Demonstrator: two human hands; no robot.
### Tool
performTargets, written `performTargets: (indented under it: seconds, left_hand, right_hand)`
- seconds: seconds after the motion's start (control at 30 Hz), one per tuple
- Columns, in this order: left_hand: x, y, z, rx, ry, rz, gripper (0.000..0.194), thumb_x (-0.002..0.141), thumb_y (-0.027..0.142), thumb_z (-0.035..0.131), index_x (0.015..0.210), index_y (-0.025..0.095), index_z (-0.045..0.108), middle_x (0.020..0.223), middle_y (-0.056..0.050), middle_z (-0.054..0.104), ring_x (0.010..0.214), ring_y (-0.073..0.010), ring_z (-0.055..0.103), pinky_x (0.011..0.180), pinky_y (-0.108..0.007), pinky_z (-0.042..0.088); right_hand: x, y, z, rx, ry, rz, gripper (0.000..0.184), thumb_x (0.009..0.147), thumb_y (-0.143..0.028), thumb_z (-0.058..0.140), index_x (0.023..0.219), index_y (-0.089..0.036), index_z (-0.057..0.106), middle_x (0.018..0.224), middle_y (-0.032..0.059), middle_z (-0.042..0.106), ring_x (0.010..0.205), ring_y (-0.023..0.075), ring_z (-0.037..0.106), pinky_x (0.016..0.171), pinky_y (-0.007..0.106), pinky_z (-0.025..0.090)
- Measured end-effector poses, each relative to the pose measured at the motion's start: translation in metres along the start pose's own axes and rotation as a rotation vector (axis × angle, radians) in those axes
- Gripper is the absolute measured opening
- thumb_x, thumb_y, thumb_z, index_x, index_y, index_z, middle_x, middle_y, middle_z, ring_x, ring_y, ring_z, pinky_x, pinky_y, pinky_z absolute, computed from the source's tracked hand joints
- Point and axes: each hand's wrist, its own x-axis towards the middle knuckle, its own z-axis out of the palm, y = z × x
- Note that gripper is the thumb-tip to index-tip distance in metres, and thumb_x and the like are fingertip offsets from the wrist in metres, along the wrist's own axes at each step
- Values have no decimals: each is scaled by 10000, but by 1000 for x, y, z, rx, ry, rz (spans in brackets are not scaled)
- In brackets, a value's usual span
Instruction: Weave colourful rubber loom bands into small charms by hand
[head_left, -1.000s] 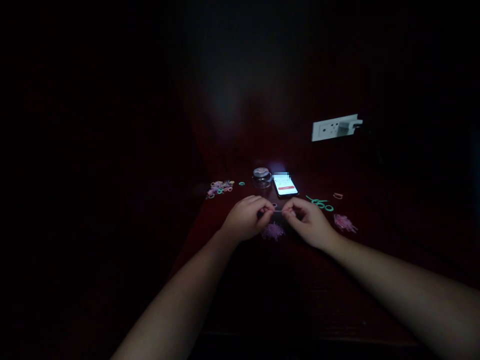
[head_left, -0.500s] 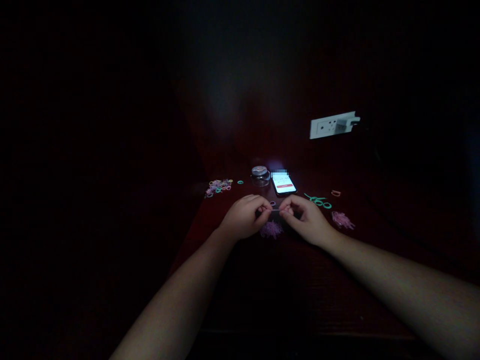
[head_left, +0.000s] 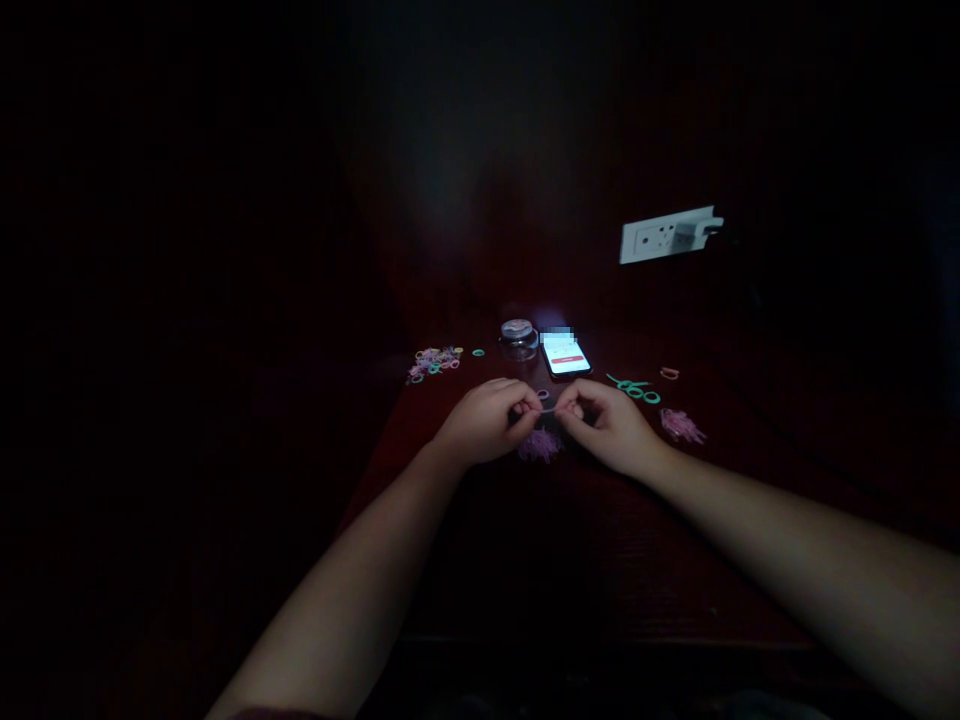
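Pale purple thin flexible strip (head_left: pixel 548 410), short in its visible length, is held in the air between the two hands, above a dark red-brown wooden surface (head_left: pixel 637 570). Left hand (head_left: pixel 489 422): thumb and fingers pinched narrow on one end of the strip. Right hand (head_left: pixel 611 427): likewise pinched on the other end, the two sets of fingertips near each other but apart. Below the hands lies a loose heap of purple strips (head_left: pixel 539 446); just beyond the held strip, a small purple ring (head_left: pixel 543 395). Farther back stand a clear round jar with a pale lid (head_left: pixel 518 343) and, just beside it, a black-edged phone with a lit screen (head_left: pixel 568 353). To the left, a multicoloured pile of rings (head_left: pixel 433 361); to the right, green rings and strips (head_left: pixel 636 391) and a pink heap of strips (head_left: pixel 682 426). Lighting is poor; material of the strips cannot be confirmed
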Motion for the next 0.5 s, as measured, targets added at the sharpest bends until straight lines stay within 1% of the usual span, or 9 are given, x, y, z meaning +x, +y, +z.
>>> performTargets:
  seconds: [0.07, 0.17, 0.27, 0.4, 0.5]
  left_hand:
    - [0, -1, 0, 2, -38, 17, 67, 859, 194, 564, 888, 191, 624, 862, -12, 655, 801, -147, 583, 764, -293, 467]
    - [-1, -4, -1, 5, -91, 30, 79, 884, 215, 565, 912, 200, 637, 900, -17, 655, 856, -155, 585, 799, -297, 467]
    - [-1, -8, 0, 4, -141, 36, 88, 898, 238, 571, 915, 211, 652, 923, -18, 659, 903, -162, 587, 837, -301, 463]
    - [-1, -14, 1, -10, -188, 75, 103, 909, 239, 568, 917, 218, 669, 920, -14, 673, 922, -154, 589, 867, -288, 450]
    - [-1, -16, 2, 2, -204, 95, 113, 911, 248, 568, 918, 221, 677, 921, -13, 679, 910, -150, 591, 858, -279, 448]
  right_hand:
    - [0, 0, 0, 3, 16, -7, 63, 825, -219, 569, 781, -175, 581, 665, -17, 497, 611, 124, 450, 588, 266, 376]
    - [1, 0, -1, 32, 86, -12, 43, 830, -220, 558, 828, -180, 576, 709, -2, 531, 646, 135, 488, 605, 273, 400]
    - [2, 2, -2, 50, 142, 0, 38, 829, -223, 554, 827, -187, 565, 697, -5, 529, 632, 135, 486, 590, 272, 398]
    - [2, 2, -2, 53, 146, 19, 39, 823, -227, 552, 815, -189, 556, 668, -13, 510, 599, 129, 467, 551, 262, 373]
    - [2, 1, -2, 60, 144, 15, 45, 832, -226, 538, 813, -188, 550, 669, -13, 507, 595, 129, 460, 560, 267, 374]
